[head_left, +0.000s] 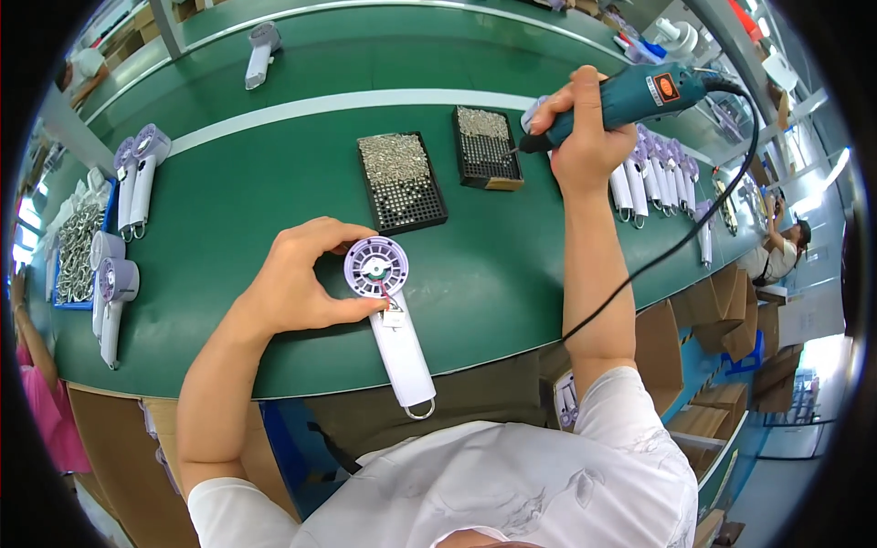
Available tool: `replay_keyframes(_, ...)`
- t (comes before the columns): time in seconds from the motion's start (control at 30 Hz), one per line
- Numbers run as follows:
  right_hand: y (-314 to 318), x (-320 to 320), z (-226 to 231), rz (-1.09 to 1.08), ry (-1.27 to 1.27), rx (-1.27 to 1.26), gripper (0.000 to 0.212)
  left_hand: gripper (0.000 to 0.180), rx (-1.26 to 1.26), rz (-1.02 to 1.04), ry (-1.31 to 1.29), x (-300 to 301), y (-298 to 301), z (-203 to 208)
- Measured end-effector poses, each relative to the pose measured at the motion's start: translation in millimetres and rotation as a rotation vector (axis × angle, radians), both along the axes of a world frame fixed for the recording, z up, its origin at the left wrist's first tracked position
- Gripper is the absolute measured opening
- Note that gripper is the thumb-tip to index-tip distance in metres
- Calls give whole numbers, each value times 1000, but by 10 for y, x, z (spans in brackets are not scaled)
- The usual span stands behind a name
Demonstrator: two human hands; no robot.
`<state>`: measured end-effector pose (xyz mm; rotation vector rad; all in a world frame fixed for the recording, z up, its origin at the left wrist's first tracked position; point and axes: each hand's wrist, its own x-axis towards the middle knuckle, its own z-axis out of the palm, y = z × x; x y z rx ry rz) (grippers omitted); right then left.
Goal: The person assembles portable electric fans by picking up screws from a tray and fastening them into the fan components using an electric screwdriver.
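My left hand (297,279) grips the round head of a white and lilac handheld fan (402,352) between thumb and fingers. The fan lies on the green bench with its handle toward me; its head is uncovered, showing a small white part and thin wires inside. A teal electric screwdriver (639,96) is wrapped in my right hand (589,137), raised at the right. The tool's bit reaches over a black screw tray (493,178) filled with small screws; whether it touches one I cannot tell. Another screw tray (411,215) sits just beyond the fan head.
Several fans (653,178) stand in a row at the right, others (139,178) at the left. A blue bin (111,215) holds metal clips. One fan (262,57) lies at the far side. The screwdriver's black cord (681,242) hangs past my right forearm. Co-workers sit at both sides.
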<state>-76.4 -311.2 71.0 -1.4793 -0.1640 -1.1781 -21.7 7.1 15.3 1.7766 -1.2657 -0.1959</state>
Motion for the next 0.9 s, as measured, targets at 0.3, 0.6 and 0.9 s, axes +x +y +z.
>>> replay_keyframes(0.3,-202,104,-219,-179,194,87,29,62,43,17,34,13,-4,35)
replay_keyframes(0.6,-180,137,-248,-186,173,112,31,64,45,-1,-1,20,0,18)
replay_keyframes(0.9,-181,156,-281,-200,207,124,31,63,50,0,2,15,3,39)
